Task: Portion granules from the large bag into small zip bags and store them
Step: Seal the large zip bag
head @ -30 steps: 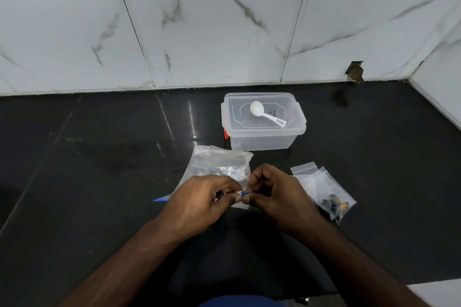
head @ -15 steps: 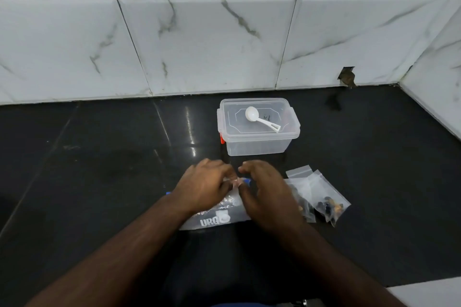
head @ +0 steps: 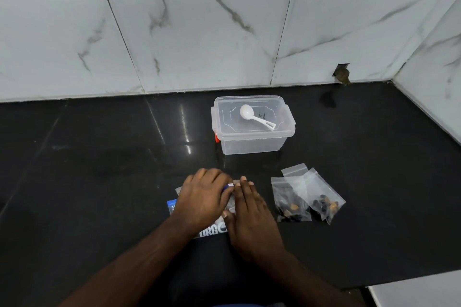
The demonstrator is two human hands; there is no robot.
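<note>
The large bag lies flat on the black counter, mostly hidden under both my hands; a white printed label and a blue corner show. My left hand arches over it, fingertips curled onto the blue zip strip at its far edge. My right hand lies flat on the bag with straight fingers, pressing down beside the left. Two small zip bags holding dark and tan granules lie just right of my hands. A white scoop rests on the lid of a clear plastic box behind.
A marble-tiled wall runs along the back of the counter and turns forward at the right. The tile has a small chipped hole near the corner. The counter's front edge drops off at the lower right.
The large bag went from being held up by its zip to lying flat on the counter. My hands now press on it, and the right hand has flattened out.
</note>
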